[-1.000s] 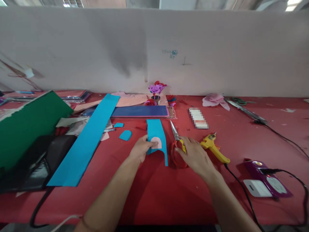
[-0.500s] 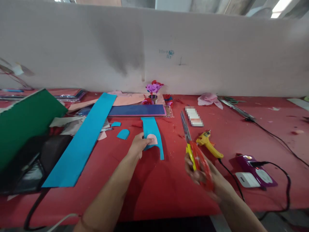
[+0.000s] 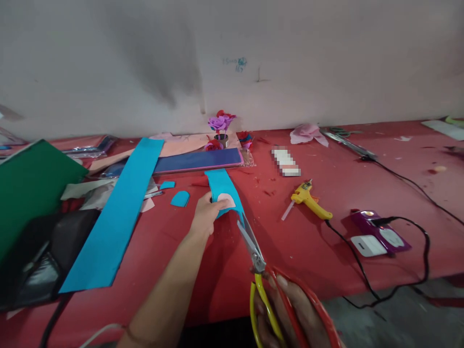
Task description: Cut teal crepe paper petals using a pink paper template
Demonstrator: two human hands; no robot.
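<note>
My left hand (image 3: 205, 215) pinches a cut piece of blue foam sheet (image 3: 222, 186) with a small pink petal template (image 3: 225, 199) held on top of it, lifted a little off the red table (image 3: 275, 241). My right hand (image 3: 290, 316) is low at the bottom edge, fingers through the red and yellow handles of scissors (image 3: 259, 270). The scissor blades are open and their tips reach the lower edge of the blue piece.
A long blue foam strip (image 3: 116, 212), a green sheet (image 3: 29, 183) and black bag lie left. Small blue petals (image 3: 180, 198) sit near my left hand. A yellow glue gun (image 3: 310, 199), its cable, a purple device (image 3: 380, 234), paper flowers (image 3: 219, 128) and a grey partition are also there.
My right hand picked the scissors off the table, drew them back toward me and swung the blades to the blue piece. My left hand kept its grip.
</note>
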